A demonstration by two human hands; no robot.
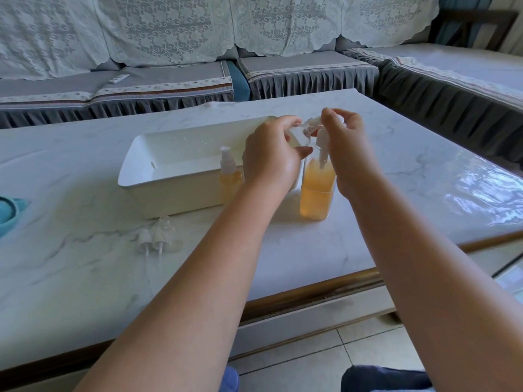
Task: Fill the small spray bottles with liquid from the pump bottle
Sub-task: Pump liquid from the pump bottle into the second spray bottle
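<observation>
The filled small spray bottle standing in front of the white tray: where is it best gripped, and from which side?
Grip the filled spray bottle around its orange body, below the white cap, coming from the near left side. It stands upright with the white tray right behind it and the left hand close on its right, so fingers probably fit best there.

Marble table [368, 165] bears tray [169, 176], pump bottle [317, 193]

Left hand [268, 157] apparently tilting clear bottle [301, 135], right hand [343, 137] on pump bottle [317, 190]

My one head view looks forward and down across the table [382, 154], close in, perhaps slightly wide-warped.
</observation>
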